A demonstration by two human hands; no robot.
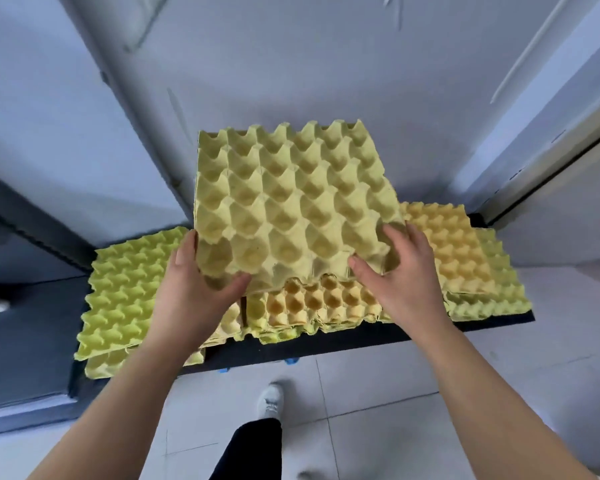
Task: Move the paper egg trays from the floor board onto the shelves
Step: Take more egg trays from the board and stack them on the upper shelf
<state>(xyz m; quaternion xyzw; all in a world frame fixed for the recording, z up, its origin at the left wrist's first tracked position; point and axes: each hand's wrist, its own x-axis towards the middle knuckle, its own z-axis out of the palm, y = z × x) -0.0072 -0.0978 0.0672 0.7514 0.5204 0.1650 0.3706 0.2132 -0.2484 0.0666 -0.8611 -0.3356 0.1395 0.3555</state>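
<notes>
I hold a small stack of pale yellow paper egg trays (288,202) lifted above the black floor board (361,341), cups facing up. My left hand (194,289) grips its near left corner, thumb on top. My right hand (395,271) grips the near right corner, fingers over the rim. Below lie more trays: a bright yellow-green stack (125,292) at the left, an orange-yellow stack (319,306) in the middle, and an orange tray (454,251) on a green one at the right.
A grey wall stands behind the board. A dark shelf edge (32,230) runs along the left and a pale frame (551,161) along the right. My leg and white shoe (271,400) stand on the light tiled floor in front.
</notes>
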